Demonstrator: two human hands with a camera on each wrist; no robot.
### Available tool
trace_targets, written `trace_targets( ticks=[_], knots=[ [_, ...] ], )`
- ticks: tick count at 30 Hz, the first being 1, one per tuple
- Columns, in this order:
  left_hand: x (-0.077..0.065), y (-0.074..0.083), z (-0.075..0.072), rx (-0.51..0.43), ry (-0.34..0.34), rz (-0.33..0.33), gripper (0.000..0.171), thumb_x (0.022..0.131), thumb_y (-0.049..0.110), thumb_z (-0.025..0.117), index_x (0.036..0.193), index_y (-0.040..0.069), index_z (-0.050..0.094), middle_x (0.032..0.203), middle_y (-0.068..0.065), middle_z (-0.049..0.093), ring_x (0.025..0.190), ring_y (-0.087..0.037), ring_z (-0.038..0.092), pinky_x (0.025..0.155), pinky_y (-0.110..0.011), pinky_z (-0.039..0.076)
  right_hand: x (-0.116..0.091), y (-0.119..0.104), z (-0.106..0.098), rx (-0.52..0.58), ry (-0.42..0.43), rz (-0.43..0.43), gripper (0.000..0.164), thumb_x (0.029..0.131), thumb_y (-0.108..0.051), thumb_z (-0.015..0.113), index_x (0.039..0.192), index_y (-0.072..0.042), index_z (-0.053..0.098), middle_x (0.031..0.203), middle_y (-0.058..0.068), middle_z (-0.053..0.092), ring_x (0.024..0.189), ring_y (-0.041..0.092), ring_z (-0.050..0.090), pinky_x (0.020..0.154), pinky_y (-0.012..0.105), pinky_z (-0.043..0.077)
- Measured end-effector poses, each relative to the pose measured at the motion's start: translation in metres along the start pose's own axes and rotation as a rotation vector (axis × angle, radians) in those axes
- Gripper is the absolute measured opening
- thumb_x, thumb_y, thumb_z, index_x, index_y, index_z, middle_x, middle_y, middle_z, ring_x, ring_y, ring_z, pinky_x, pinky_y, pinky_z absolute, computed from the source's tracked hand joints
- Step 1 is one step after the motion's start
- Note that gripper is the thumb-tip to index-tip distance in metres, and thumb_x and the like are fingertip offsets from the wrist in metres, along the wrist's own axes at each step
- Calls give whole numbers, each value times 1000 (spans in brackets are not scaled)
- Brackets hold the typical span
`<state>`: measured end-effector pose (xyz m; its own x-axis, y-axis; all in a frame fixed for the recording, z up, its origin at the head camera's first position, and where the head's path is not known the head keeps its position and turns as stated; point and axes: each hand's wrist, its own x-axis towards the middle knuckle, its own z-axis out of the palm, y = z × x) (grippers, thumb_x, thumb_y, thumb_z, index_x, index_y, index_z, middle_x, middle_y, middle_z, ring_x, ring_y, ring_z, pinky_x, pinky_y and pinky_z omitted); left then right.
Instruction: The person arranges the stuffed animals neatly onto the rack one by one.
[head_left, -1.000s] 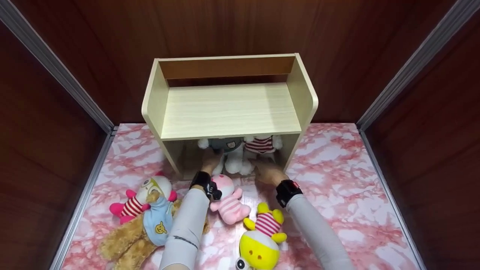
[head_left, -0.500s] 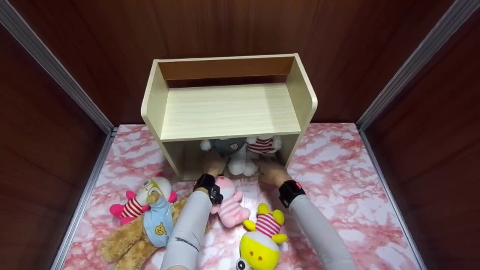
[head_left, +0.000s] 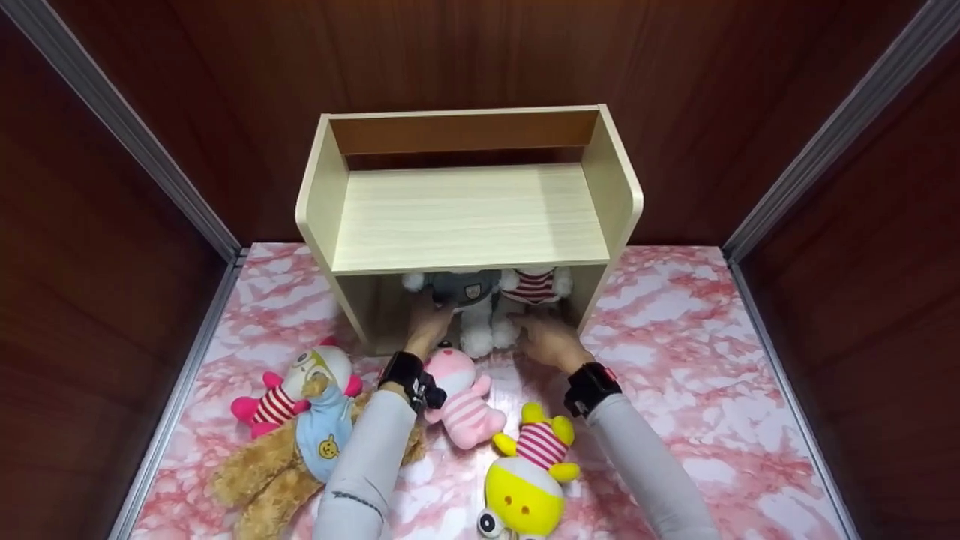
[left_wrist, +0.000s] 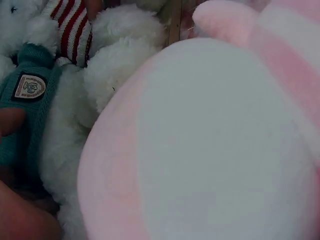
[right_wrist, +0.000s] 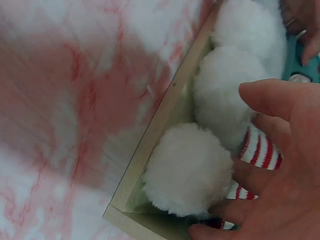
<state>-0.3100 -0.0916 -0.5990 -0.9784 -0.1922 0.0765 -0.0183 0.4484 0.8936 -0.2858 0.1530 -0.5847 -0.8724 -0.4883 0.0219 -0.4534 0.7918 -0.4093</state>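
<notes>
Two white plush toys sit side by side in the lower compartment of the pale wooden shelf (head_left: 465,217); their heads are hidden by the board above. One plush toy in a teal sweater (head_left: 466,289) is at my left hand (head_left: 429,324). A fingertip lies on that sweater in the left wrist view, while my other left fingers are partly out of sight. To its right is the plush toy in a red-and-white striped shirt (head_left: 534,288). My right hand (right_wrist: 285,155) rests over it, fingers spread and slightly bent, thumb apart near a fluffy foot (right_wrist: 187,170).
A pink plush toy (head_left: 465,416) lies just in front of the shelf, below my left wrist. Nearby lie a yellow plush toy (head_left: 525,499), a brown bear in a blue shirt (head_left: 259,472) and a magenta plush toy (head_left: 274,405). Dark wooden walls (head_left: 97,300) enclose the marbled floor.
The teal-sweater plush toy has shifted slightly, and its far-left leg is now behind my left hand. Both hands stay at the toys with small movements. The head view has turned a little.
</notes>
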Motion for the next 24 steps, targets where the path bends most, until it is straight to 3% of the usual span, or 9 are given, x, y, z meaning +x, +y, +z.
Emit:
trace_targets(
  ticks=[5, 9, 14, 17, 19, 22, 24],
  knots=[
    [-4, -4, 0, -55, -126, -48, 44, 100, 25, 64, 129, -8, 60, 119, -30, 65, 118, -45, 60, 106, -49, 47, -10, -4, -3, 19, 79, -12, 41, 94, -9, 68, 135, -7, 68, 125, 25, 65, 117, 46, 59, 101, 57, 49],
    [-5, -8, -6, -94, -238, -97, 52, 101, 28, 60, 141, -4, 53, 131, -32, 60, 129, -46, 53, 112, -50, 41, -13, -6, -6, 39, 110, -29, 41, 94, -9, 68, 134, -7, 68, 132, 22, 66, 122, 46, 59, 104, 57, 47],
    [-5, -12, -16, -1, -260, -88, 58, 103, 33, 57, 149, -2, 48, 142, -32, 55, 136, -46, 49, 115, -50, 38, -15, -5, -9, 52, 142, -29, 39, 92, -6, 69, 131, -9, 71, 128, 16, 69, 109, 38, 66, 93, 51, 55],
    [-5, -14, -19, 64, -210, -26, 51, 103, 31, 57, 140, -4, 56, 131, -28, 63, 125, -43, 57, 109, -49, 44, -18, -5, -11, 54, 167, -23, 39, 92, -6, 70, 131, -8, 70, 129, 18, 68, 109, 37, 66, 92, 51, 55],
    [-6, -14, -21, 92, -179, 21, 36, 102, 26, 59, 121, -3, 63, 111, -22, 67, 110, -38, 63, 100, -48, 50, -21, -6, -11, 43, 192, -27, 37, 92, -7, 70, 129, -6, 70, 127, 20, 68, 111, 38, 65, 93, 53, 54],
    [-8, -14, -23, 97, -136, 104, 17, 99, 19, 61, 92, 3, 60, 83, -9, 59, 86, -31, 60, 82, -46, 53, -25, -7, -11, 19, 231, -55, 34, 93, -6, 69, 127, -4, 70, 123, 22, 68, 113, 42, 64, 94, 56, 53],
    [-12, -12, -25, 89, -111, 162, 17, 97, 15, 63, 85, 6, 56, 77, -5, 52, 79, -31, 56, 75, -48, 51, -28, -7, -11, 4, 259, -80, 33, 93, -6, 68, 126, -3, 69, 120, 22, 68, 112, 43, 63, 93, 57, 52]
  ],
)
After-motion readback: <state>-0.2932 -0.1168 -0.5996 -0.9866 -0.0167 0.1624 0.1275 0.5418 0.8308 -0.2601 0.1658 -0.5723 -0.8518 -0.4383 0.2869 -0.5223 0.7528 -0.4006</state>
